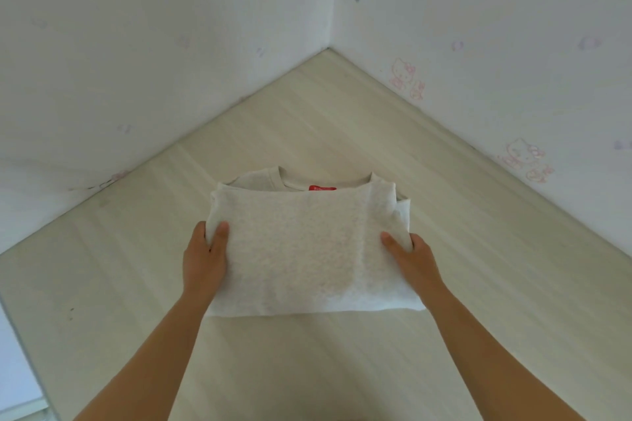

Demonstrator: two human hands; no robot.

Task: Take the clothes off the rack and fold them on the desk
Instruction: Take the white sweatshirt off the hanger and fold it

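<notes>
A light grey sweatshirt [307, 243] lies folded on the pale wooden desk [325, 113]. Its collar with a red label points away from me, and the lower half is doubled over the chest. My left hand [204, 258] grips the fold's left edge, thumb on top and fingers tucked under the cloth. My right hand [412, 258] grips the right edge the same way. The near edge of the fabric rests on the desk. No rack is in view.
The desk fits into a corner between two white walls [154, 44]. The right wall carries faint pink cartoon stickers [407, 77]. The desk's left edge [20, 335] runs along the lower left, with floor beyond it.
</notes>
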